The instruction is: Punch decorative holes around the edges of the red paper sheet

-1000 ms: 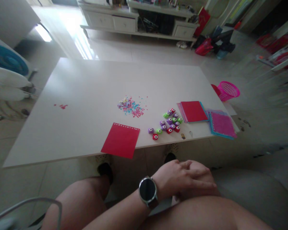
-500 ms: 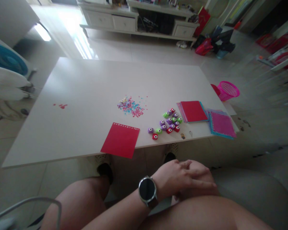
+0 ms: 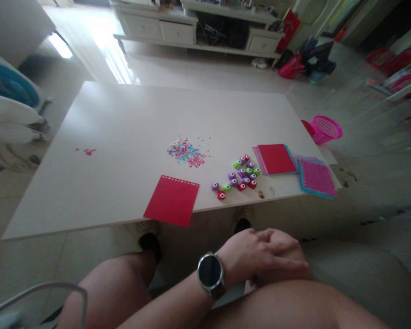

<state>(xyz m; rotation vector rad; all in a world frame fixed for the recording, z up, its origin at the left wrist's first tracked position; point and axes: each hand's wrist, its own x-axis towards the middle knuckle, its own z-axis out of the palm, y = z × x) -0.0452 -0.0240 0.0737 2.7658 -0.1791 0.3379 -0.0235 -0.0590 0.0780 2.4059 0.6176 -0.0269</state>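
Quantities, ahead of the left hand [image 3: 255, 253]: roughly sixteen red, green and purple punches [image 3: 241, 172]; two paper stacks [image 3: 277, 159], forward-right; one confetti pile [image 3: 192, 155], forward-left, beyond the nearest punches. One red sheet [image 3: 173, 201], forward-left: far edge perforated, near edge overhanging the counter [image 3: 140, 119]. Left hand: fingers slightly apart, over the right; right hand state: cannot tell.

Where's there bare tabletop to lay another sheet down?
Bare table: the far strip beyond the confetti pile, the gap between it and the small red pieces, and the area left of the red sheet. Crowded: the near right, with eye-marked blocks, paper stack and perforated sheets.
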